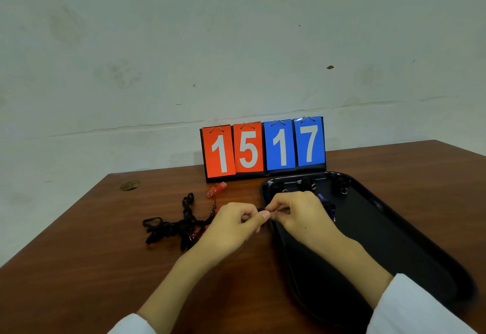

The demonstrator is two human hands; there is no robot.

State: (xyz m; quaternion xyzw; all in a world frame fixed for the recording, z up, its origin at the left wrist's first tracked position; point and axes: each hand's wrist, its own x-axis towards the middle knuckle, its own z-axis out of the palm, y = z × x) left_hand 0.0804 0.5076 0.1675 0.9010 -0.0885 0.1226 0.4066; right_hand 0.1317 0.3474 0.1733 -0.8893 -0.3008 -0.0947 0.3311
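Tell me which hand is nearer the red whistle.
Left. The left hand is just in front of the red whistle; the right hand is farther right, over the rim of the black tray.

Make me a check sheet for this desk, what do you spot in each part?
surface: brown wooden table, small hole near its far left corner.
job's things: small black piece pinched between both hands.
clutter: tangle of black straps; red whistle; black tray with small ringed pieces at its far end.
grippers: left hand and right hand both pinch the piece.
cables: nothing seen.
surroundings: flip scoreboard reading 15 and 17; stained pale wall.
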